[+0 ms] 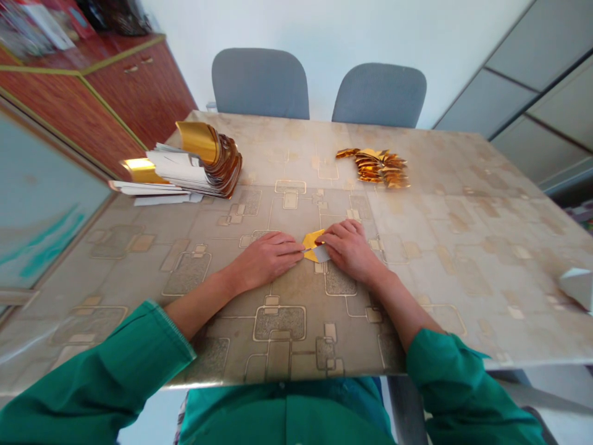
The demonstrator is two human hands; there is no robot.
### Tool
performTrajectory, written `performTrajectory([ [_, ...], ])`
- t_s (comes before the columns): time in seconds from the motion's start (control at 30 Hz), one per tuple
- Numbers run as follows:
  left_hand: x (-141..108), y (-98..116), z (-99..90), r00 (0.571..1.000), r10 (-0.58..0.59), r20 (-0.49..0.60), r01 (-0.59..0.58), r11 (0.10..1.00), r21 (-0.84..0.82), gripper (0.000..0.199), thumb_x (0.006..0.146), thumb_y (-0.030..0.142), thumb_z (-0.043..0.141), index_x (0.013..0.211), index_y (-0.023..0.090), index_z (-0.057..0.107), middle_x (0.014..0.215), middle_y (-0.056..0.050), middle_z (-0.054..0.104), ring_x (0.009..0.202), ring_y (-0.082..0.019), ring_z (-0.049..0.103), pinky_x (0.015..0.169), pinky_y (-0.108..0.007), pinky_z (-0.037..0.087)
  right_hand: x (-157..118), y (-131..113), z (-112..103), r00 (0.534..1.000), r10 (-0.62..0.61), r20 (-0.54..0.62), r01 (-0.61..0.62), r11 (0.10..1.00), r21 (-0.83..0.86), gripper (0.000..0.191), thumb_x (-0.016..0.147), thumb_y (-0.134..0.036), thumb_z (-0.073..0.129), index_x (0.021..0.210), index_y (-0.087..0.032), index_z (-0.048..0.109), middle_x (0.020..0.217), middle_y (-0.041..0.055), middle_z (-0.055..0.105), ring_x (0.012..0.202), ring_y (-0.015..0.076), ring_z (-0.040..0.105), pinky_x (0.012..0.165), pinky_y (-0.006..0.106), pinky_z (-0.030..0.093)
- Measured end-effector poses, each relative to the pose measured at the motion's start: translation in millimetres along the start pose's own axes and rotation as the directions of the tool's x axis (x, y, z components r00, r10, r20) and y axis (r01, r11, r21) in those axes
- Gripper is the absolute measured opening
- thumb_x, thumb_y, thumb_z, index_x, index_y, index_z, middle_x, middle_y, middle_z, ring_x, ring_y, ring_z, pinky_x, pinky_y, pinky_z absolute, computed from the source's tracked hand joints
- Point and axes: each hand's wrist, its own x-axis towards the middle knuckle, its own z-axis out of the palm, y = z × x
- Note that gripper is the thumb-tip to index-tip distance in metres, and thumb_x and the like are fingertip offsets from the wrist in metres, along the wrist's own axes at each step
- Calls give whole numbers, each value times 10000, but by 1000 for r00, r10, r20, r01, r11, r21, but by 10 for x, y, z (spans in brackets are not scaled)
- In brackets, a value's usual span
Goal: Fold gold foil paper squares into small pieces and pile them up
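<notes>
A small piece of gold foil paper (312, 238), partly folded with its pale grey underside (320, 253) showing, lies on the table between my hands. My left hand (273, 256) rests low over the tabletop, its fingers pressed together and the fingertips closed on the paper's left edge. From the other side, my right hand (349, 250) has bent fingers closed on the right part of the paper, covering that part. The thumbs are mostly hidden beneath the hands.
A patterned cloth covers the table (282, 318). Stacked gold and white paper sheets (204, 161) stand at the back left, and a pile of folded gold pieces (380, 167) lies at the back right. A white object (577, 287) sits near the right edge. Two grey chairs (260, 83) stand behind.
</notes>
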Motion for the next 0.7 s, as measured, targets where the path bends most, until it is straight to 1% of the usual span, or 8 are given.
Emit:
performTrajectory([
  [0.1, 4, -3, 7, 1000, 16, -10, -16, 1000, -3, 281, 1029, 214, 443, 1109, 202, 712, 1146, -39, 730, 1107, -191, 617, 941, -363, 510, 14, -47, -1, 1000, -12, -16, 11, 1000, -27, 233, 962, -177, 490, 1075, -248, 680, 1061, 51, 670, 1029, 233, 507, 1024, 425, 275],
  [0.17, 6, -10, 15, 1000, 26, -10, -26, 1000, 0, 285, 1026, 206, 442, 1098, 196, 717, 1147, -38, 731, 1096, -195, 617, 937, -363, 509, 30, -87, 9, 999, -34, -25, 33, 999, -34, 267, 975, -183, 471, 1134, -259, 671, 1108, 57, 660, 1053, 233, 499, 1022, 422, 273],
  [0.27, 10, -13, 16, 1000, 10, 3, -10, 1000, -6, 302, 1027, 210, 427, 1115, 201, 716, 1133, -48, 735, 1075, -196, 619, 934, -371, 503, 53, -136, 42, 999, -50, 2, 50, 998, -31, 306, 991, -228, 464, 1229, -289, 646, 1145, 61, 644, 1062, 236, 490, 1014, 427, 275],
  [0.37, 22, 12, -4, 1000, -9, 22, 10, 1000, -12, 310, 1026, 228, 417, 1126, 193, 708, 1124, -62, 734, 1029, -198, 622, 931, -380, 497, 69, -146, 80, 999, -22, 24, 23, 999, -30, 304, 1002, -276, 465, 1244, -286, 648, 1145, 69, 635, 1064, 238, 490, 1011, 432, 277],
  [0.5, 46, 98, -50, 997, -55, 57, 53, 998, 30, 289, 1013, 235, 432, 1139, 175, 686, 1146, -73, 721, 982, -200, 617, 961, -396, 477, 81, -114, 101, 1000, 6, 11, -6, 999, -39, 306, 1011, -312, 459, 1244, -291, 657, 1116, 70, 633, 1044, 238, 491, 1008, 428, 291],
  [0.6, 46, 152, -62, 991, -113, 66, 105, 989, 106, 274, 999, 222, 464, 1191, 192, 657, 1095, -54, 734, 973, -202, 619, 984, -404, 452, 77, -91, 89, 1000, 10, 20, -9, 999, -51, 315, 1016, -331, 451, 1249, -302, 660, 1101, 70, 629, 1029, 239, 491, 988, 419, 314],
  [0.7, 21, 143, -30, 988, -150, 36, 144, 979, 144, 284, 987, 255, 522, 1248, 230, 631, 1115, -37, 735, 1020, -215, 621, 1059, -464, 392, 53, -74, 61, 1000, 22, 20, -21, 998, -67, 324, 1012, -332, 456, 1268, -300, 652, 1213, 88, 595, 1091, 256, 475, 969, 415, 327],
])
